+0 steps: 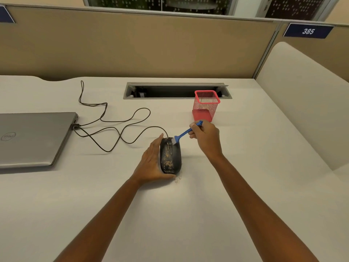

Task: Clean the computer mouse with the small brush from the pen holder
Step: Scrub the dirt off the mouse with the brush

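My left hand (151,163) cups the left flank of the computer mouse (171,156), palm against its side, thumb wrapped under the near end, fingers extended flat along it. The mouse is black, speckled with yellowish grime, and rests near the middle of the desk (245,186). A small scatter of debris (178,179) lies on the desk just beside the mouse's near-right corner.

My right hand (205,138) is clenched around the handle of the small blue brush (184,134) — the pale bristle end touches the far, button end of the mouse, right of the scroll wheel; the handle slopes up and right into my fist.

The red mesh pen holder (206,105) stands upright behind my right hand, near the recessed cable tray (177,90) at the desk's back edge.

The mouse cable (120,129) loops leftward across the desk to a closed grey laptop (34,138) at the left edge.
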